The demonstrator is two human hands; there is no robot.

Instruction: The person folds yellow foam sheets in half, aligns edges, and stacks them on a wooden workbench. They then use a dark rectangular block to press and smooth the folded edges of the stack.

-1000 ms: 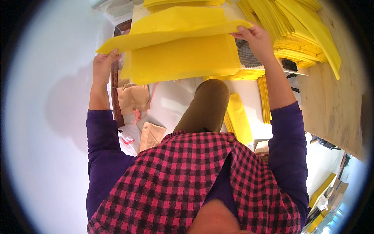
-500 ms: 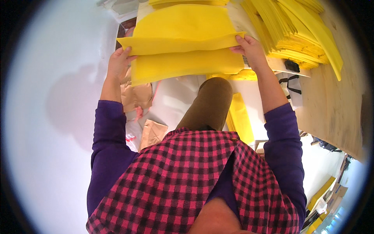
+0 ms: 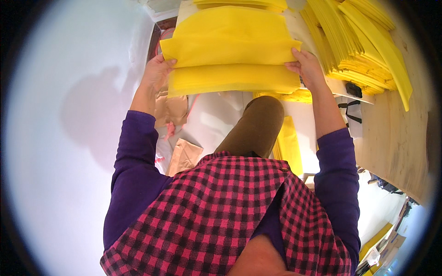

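Note:
A yellow fabric sheet (image 3: 230, 51) is stretched between my two hands, with its upper part raised as a fold. My left hand (image 3: 159, 71) pinches the sheet's left end between thumb and fingers. At the opposite end, my right hand (image 3: 305, 64) grips the right corner, thumb on top. Beneath and beyond it lies more flat yellow fabric (image 3: 235, 23) on the wooden table. The near edge of the yellow layers (image 3: 235, 82) hangs toward me over the table's front; whether these are one piece or several I cannot tell.
Stacks of folded yellow fabric (image 3: 359, 41) fill the right of the wooden table (image 3: 391, 133), beside a small black object (image 3: 353, 89). Brown paper (image 3: 185, 156) lies on the floor at left, near a white wall (image 3: 83, 152). More yellow fabric (image 3: 290, 145) stands below the table.
The view has shifted a little, so most things sit further right. My left hand's end of the raised fold has tipped upward and the fold looks broader. Both hands keep their grip.

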